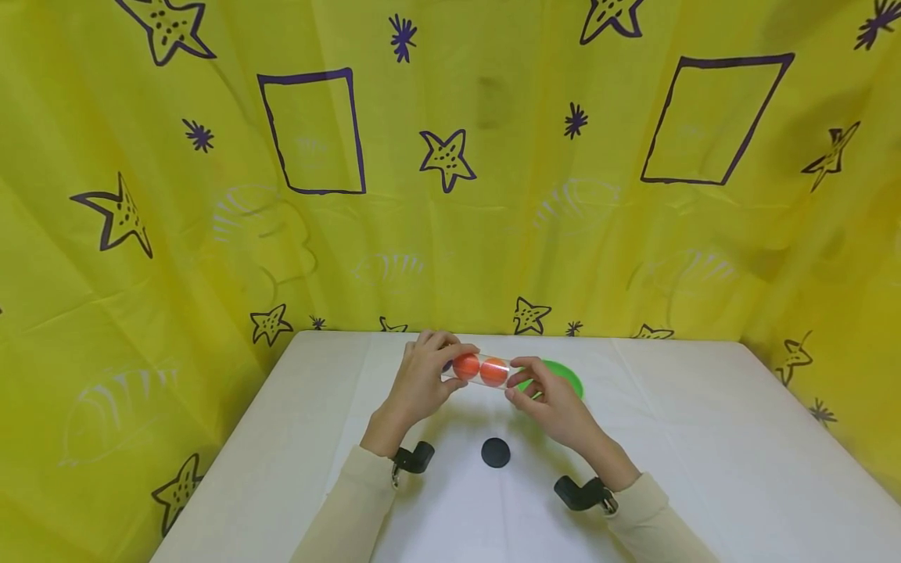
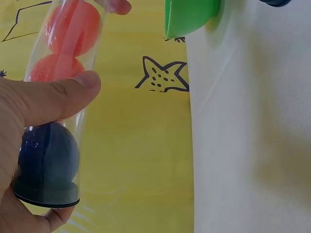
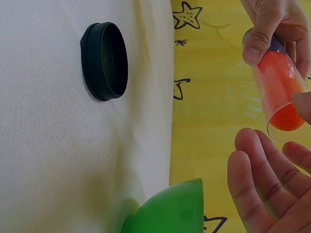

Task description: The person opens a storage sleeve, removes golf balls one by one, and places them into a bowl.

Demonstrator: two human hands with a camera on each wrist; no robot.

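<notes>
A clear tube (image 1: 481,371) lies nearly level above the table, gripped by my left hand (image 1: 421,381) around its left part. Inside it are two orange balls (image 2: 73,29) and a dark blue ball (image 2: 49,151), which sits against the black cap at the tube's left end. The right end is uncapped, with a bare round rim. At that mouth is my right hand (image 1: 554,400), its fingers loosely bent and spread, one fingertip overlapping the tube by the rim in the right wrist view. A loose black cap (image 1: 496,453) rests on the table below the hands.
Behind my right hand stands a green bowl (image 1: 566,378) on the white-covered table (image 1: 676,438). Yellow curtains (image 1: 450,234) with drawn stars hang along the far edge and both sides. Each wrist carries a black camera mount (image 1: 580,494).
</notes>
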